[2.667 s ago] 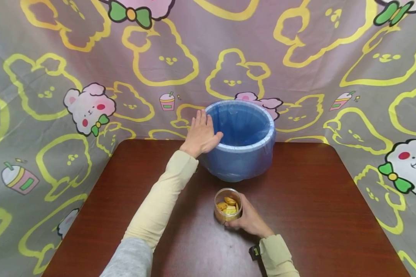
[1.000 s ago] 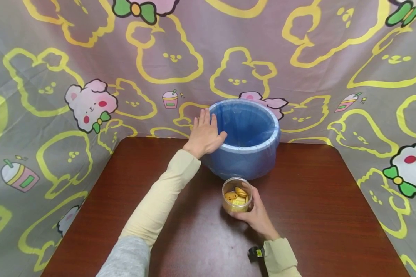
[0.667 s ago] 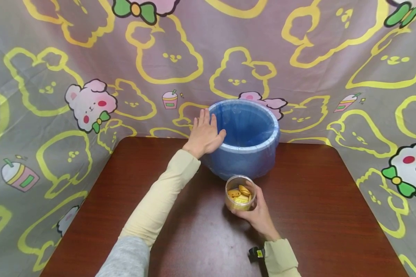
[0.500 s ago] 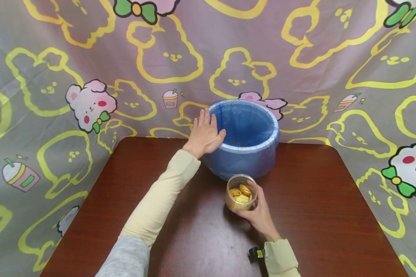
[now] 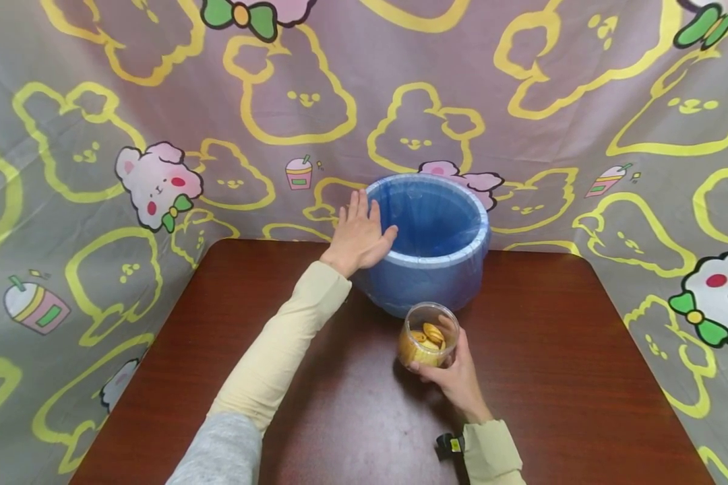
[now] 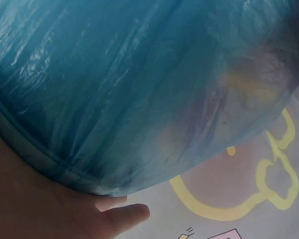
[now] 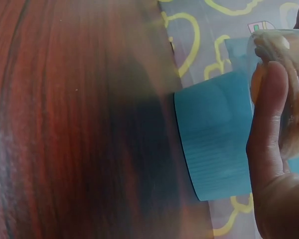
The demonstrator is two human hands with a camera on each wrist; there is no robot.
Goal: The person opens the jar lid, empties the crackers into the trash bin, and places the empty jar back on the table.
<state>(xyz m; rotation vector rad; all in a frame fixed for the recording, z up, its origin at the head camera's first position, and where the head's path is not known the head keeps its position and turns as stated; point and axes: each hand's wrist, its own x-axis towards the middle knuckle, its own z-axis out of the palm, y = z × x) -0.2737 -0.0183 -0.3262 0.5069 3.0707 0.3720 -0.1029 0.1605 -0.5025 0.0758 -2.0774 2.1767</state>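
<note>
A blue trash bin (image 5: 425, 286) lined with a thin plastic bag stands near the back of the table. My left hand (image 5: 359, 232) lies along its left rim with fingers straight; in the left wrist view, fingertips (image 6: 127, 216) show beside the bagged wall (image 6: 129, 99). In front of the bin, my right hand (image 5: 458, 377) grips a clear plastic jar (image 5: 414, 347) from the right side. Several yellow-brown biscuits (image 5: 432, 333) sit inside the lidless jar. The right wrist view shows the thumb (image 7: 270, 99) against the jar, which appears raised off the table.
A dark red-brown wooden table (image 5: 558, 377) lies under everything. A patterned cloth (image 5: 303, 74) with yellow bear outlines hangs behind the bin and on both sides. A black strap (image 5: 449, 444) shows by the right sleeve.
My right hand has carried the jar to the right and closer to the bin; the jar's opening now sits just before the bin's front wall. The left hand stays at the rim.
</note>
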